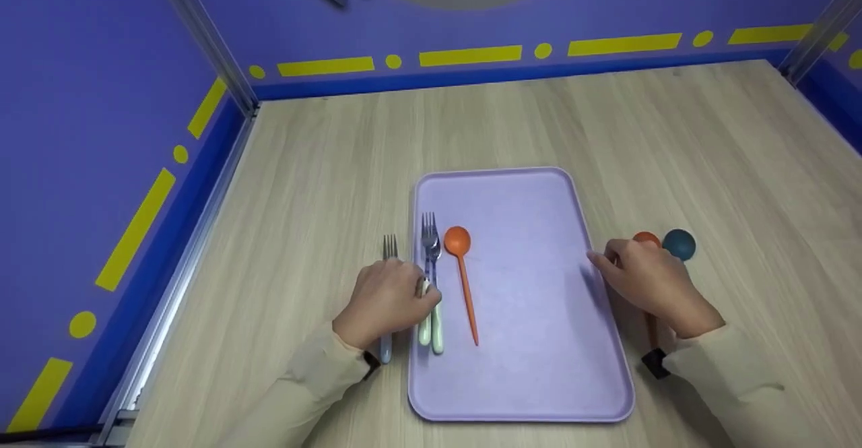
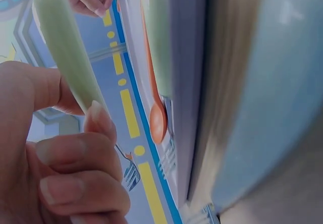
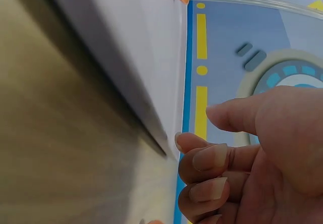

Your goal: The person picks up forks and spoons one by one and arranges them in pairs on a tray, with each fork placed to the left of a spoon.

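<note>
My left hand (image 1: 389, 300) pinches the green handle of a fork (image 2: 65, 47) between thumb and fingers, above the left side of the lilac tray (image 1: 525, 380). A second green-handled fork (image 1: 438, 337) lies on the tray, partly overlapped by the held one in the head view. To its right on the tray lies an orange spoon (image 1: 458, 240). Under my left hand, a blue-handled fork (image 1: 386, 348) rests on the table beside the tray. My right hand (image 1: 646, 279) hovers at the tray's right edge with loosely curled fingers, holding nothing.
Right of the tray, another orange spoon (image 1: 646, 238) and a teal spoon (image 1: 679, 244) lie on the table (image 1: 323, 165), largely hidden by my right hand and arm. Blue-purple panels (image 1: 471, 23) with yellow markings stand behind and to the sides.
</note>
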A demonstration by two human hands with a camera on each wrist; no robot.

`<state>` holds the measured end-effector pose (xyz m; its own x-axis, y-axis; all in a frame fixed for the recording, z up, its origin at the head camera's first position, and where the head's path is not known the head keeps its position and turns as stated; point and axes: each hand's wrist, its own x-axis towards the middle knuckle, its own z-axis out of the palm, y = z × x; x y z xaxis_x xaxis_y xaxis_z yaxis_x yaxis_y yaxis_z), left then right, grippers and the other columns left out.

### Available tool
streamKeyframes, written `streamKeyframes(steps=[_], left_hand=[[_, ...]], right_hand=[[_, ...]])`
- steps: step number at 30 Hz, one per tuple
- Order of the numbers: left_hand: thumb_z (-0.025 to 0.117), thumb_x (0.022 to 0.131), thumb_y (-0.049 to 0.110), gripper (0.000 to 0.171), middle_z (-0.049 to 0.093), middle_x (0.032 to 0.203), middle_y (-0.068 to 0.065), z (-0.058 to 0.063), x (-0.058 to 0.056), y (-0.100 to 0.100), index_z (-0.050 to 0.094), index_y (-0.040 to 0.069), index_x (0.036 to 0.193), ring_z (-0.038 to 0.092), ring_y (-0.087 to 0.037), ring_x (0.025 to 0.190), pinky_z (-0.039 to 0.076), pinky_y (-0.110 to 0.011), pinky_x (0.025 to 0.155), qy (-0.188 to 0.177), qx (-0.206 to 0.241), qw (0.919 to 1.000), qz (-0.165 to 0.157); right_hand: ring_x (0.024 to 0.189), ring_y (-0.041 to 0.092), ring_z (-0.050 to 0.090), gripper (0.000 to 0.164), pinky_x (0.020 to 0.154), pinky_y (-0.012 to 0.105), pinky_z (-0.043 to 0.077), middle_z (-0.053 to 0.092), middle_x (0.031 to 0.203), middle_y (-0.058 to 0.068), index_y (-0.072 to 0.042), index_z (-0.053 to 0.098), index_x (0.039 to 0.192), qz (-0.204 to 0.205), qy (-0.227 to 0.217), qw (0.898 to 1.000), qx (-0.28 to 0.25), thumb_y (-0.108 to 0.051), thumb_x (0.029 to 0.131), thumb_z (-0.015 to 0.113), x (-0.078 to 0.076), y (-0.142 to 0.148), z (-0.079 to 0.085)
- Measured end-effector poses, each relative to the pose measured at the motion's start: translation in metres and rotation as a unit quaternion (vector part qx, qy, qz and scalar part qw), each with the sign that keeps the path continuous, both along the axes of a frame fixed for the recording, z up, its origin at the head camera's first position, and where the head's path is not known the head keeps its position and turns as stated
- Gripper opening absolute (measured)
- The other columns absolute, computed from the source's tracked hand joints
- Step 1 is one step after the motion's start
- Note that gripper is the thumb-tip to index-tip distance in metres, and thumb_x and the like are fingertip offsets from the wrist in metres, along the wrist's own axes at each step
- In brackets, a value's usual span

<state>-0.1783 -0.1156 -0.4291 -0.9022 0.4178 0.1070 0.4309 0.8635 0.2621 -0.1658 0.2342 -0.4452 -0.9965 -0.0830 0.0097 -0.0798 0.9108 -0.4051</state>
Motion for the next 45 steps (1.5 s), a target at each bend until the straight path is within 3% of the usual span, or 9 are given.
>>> streamKeyframes(steps=[6, 11, 22, 29, 35, 45], left_hand=[[0.055, 0.073, 0.031, 0.039, 0.019, 0.046, 0.012, -0.004, -0.002, 0.016, 0.029, 0.019, 0.046, 0.019, -0.006, 0.043, 0.014, -0.026, 0.037, 0.032, -0.016, 0.9984, -0.043], [0.055, 0.074, 0.032, 0.041, 0.019, 0.045, 0.011, -0.003, -0.002, 0.028, 0.029, 0.018, 0.045, 0.019, -0.007, 0.044, 0.014, -0.027, 0.037, 0.044, -0.027, 0.9968, -0.06], [0.053, 0.075, 0.034, 0.038, 0.022, 0.048, 0.01, -0.002, -0.001, 0.045, 0.031, 0.019, 0.047, 0.024, -0.009, 0.044, 0.02, -0.029, 0.035, 0.01, -0.051, 0.9964, -0.066], [0.053, 0.077, 0.035, 0.038, 0.03, 0.048, 0.008, 0.0, -0.002, 0.051, 0.035, 0.019, 0.047, 0.036, -0.012, 0.043, 0.025, -0.032, 0.036, -0.011, -0.067, 0.9947, -0.078], [0.053, 0.077, 0.034, 0.038, 0.027, 0.047, 0.008, 0.002, -0.004, 0.053, 0.035, 0.018, 0.047, 0.034, -0.011, 0.044, 0.025, -0.031, 0.037, -0.037, -0.065, 0.9939, -0.081], [0.053, 0.076, 0.03, 0.038, 0.025, 0.045, 0.008, 0.007, -0.008, 0.063, 0.033, 0.019, 0.046, 0.032, -0.011, 0.044, 0.025, -0.031, 0.038, -0.049, -0.08, 0.9912, -0.094]], right_hand=[[0.05, 0.014, 0.041, 0.034, 0.045, 0.027, 0.029, 0.043, 0.055, 0.001, -0.011, 0.051, 0.063, -0.007, 0.002, 1.0, 0.002, -0.034, 0.088, 0.055, 0.002, 0.008, -0.003], [0.05, 0.014, 0.041, 0.037, 0.044, 0.028, 0.029, 0.043, 0.056, 0.001, -0.012, 0.051, 0.064, -0.013, -0.018, 1.0, 0.002, -0.038, 0.09, 0.052, 0.004, 0.013, -0.005], [0.047, 0.016, 0.041, 0.048, 0.042, 0.03, 0.026, 0.043, 0.053, 0.0, -0.014, 0.046, 0.065, -0.035, -0.043, 0.998, -0.006, -0.055, 0.089, 0.041, 0.013, 0.028, -0.007], [0.048, 0.016, 0.041, 0.044, 0.043, 0.03, 0.026, 0.044, 0.056, 0.001, -0.013, 0.045, 0.067, -0.045, -0.046, 0.998, 0.0, -0.049, 0.092, 0.04, 0.018, 0.039, -0.011], [0.048, 0.016, 0.039, 0.043, 0.043, 0.029, 0.026, 0.042, 0.057, 0.001, -0.013, 0.045, 0.067, -0.058, -0.049, 0.997, -0.007, -0.047, 0.092, 0.041, 0.022, 0.046, -0.01], [0.053, 0.018, 0.044, 0.027, 0.044, 0.03, 0.027, 0.043, 0.058, 0.004, -0.012, 0.05, 0.073, -0.091, -0.041, 0.995, 0.024, -0.032, 0.091, 0.044, 0.026, 0.054, -0.008]])
